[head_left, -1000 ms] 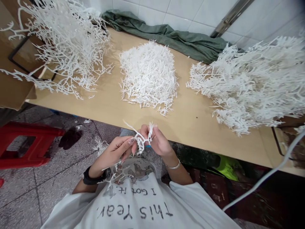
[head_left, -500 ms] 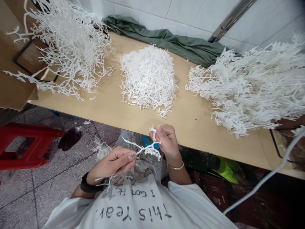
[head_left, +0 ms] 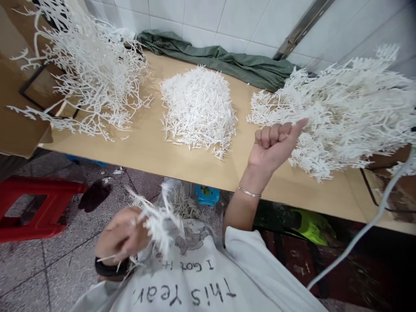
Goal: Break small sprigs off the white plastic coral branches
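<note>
Left hand (head_left: 121, 236), lower left of frame, close to the chest: fingers curled closed around a small white branching plastic sprig (head_left: 156, 216). The image is motion-blurred here, so the exact grip points cannot be read. The sprig's stem end sits in the fist; its long axis runs from lower left up toward the right, and the twig tips fan out toward the upper right, over the printed white T-shirt (head_left: 195, 281).

Right hand (head_left: 274, 143), right of centre: fingers closed in a loose fist, thumb extended toward the large heap of white plastic branches (head_left: 341, 112) at the right of the frame and touching its near edge. Whether anything is pinched inside the fist cannot be told.

Risks, as a judgement:
- The heap's branches interlock. Pulling one out could drag neighbours off the front edge of the tan wooden table (head_left: 195, 167) onto the grey floor (head_left: 32, 264).
- Thin twigs may snap if tugged sideways against the tangle.
- The sprig is held off the table, above the lap; a slack grip would drop it to the floor.

Also on the table: a dense mound of short white plastic pieces (head_left: 198, 108), centre; a loose pile of sparse white stems (head_left: 94, 82), upper left; a green cloth (head_left: 227, 60) along the tiled wall.
</note>
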Tool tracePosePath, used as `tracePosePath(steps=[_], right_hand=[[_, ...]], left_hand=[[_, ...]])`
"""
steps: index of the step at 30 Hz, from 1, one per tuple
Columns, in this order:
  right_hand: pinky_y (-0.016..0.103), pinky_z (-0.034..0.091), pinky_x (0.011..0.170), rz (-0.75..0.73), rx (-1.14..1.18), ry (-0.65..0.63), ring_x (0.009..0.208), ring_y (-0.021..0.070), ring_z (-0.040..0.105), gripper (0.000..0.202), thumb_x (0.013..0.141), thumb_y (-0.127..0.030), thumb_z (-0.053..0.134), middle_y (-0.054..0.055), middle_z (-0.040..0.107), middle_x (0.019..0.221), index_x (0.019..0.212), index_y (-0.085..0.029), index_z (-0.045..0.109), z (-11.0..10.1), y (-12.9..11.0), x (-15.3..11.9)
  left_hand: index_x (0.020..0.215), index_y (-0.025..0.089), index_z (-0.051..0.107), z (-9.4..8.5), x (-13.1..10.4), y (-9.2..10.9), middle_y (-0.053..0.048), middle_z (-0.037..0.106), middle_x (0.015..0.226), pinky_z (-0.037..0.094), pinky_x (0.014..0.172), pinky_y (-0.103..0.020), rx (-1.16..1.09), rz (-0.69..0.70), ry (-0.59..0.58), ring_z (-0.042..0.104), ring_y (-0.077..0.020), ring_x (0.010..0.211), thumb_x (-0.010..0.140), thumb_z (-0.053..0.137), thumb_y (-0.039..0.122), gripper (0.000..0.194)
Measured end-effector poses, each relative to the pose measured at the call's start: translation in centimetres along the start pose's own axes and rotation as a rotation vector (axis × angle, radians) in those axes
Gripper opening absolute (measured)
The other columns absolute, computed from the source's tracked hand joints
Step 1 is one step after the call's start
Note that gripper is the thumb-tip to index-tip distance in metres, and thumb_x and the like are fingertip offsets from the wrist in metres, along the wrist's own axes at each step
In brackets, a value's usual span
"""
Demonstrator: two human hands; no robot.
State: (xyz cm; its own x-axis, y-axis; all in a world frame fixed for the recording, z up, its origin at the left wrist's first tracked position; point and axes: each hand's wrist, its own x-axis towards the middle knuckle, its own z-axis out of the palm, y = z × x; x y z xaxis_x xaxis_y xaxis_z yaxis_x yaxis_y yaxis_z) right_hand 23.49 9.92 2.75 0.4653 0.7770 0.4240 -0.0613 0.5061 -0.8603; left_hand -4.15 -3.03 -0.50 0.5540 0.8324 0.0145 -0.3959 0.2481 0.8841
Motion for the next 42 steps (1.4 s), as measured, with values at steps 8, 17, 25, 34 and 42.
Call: tracePosePath(steps=[8,17,25,34,42], right_hand=[[0.027,0.026,0.055,0.082,-1.082,-0.265,0.05,0.0106,0.03,0.026,0.083,-0.027,0.055,-0.006,0.032,0.05,0.061,-0.02,0.042,-0.9,4.9,-2.0],[0.036,0.045,0.089,-0.026,-0.249,-0.613,0.095,0.0177,0.059,0.022,0.091,-0.036,0.047,0.005,0.066,0.094,0.092,-0.021,0.063,1.2,-0.1,-5.6],[0.024,0.039,0.06,0.251,-0.115,-0.873,0.059,0.0083,0.05,0.032,0.093,-0.033,0.048,-0.003,0.052,0.062,0.067,-0.017,0.055,1.8,-1.5,-7.9],[0.026,0.034,0.053,0.002,-0.129,-0.024,0.049,0.0101,0.041,0.038,0.089,-0.039,0.051,-0.005,0.039,0.052,0.055,-0.02,0.046,-3.4,-1.4,-3.5],[0.036,0.043,0.083,-0.098,-0.793,-0.178,0.086,0.0174,0.052,0.023,0.084,-0.025,0.054,0.003,0.055,0.088,0.106,-0.021,0.05,-2.8,2.2,-2.2]], left_hand=[[0.051,0.014,0.043,0.3,2.1,0.5,0.006,0.019,0.032,0.016,0.032,-0.015,-0.177,0.033,-0.022,0.014,-0.0026,0.03,0.094,0.044,0.035,0.047],[0.051,0.015,0.044,0.1,3.5,-0.7,0.007,0.022,0.033,0.013,0.031,-0.017,-0.167,-0.151,-0.056,0.016,-0.0034,0.03,0.091,0.048,0.042,0.048],[0.055,0.014,0.047,0.6,3.7,-1.1,0.007,0.025,0.035,0.014,0.034,-0.019,-0.059,-0.185,0.01,0.017,-0.0036,0.032,0.091,0.047,0.044,0.048],[0.057,0.015,0.045,-0.1,1.4,-0.6,0.007,0.025,0.04,0.015,0.037,-0.02,-0.009,-0.054,0.141,0.018,-0.0052,0.036,0.095,0.042,0.04,0.046],[0.062,0.015,0.048,0.7,3.4,-0.4,0.006,0.03,0.045,0.013,0.04,-0.022,0.121,-0.072,0.186,0.021,-0.0054,0.039,0.095,0.042,0.041,0.043]])
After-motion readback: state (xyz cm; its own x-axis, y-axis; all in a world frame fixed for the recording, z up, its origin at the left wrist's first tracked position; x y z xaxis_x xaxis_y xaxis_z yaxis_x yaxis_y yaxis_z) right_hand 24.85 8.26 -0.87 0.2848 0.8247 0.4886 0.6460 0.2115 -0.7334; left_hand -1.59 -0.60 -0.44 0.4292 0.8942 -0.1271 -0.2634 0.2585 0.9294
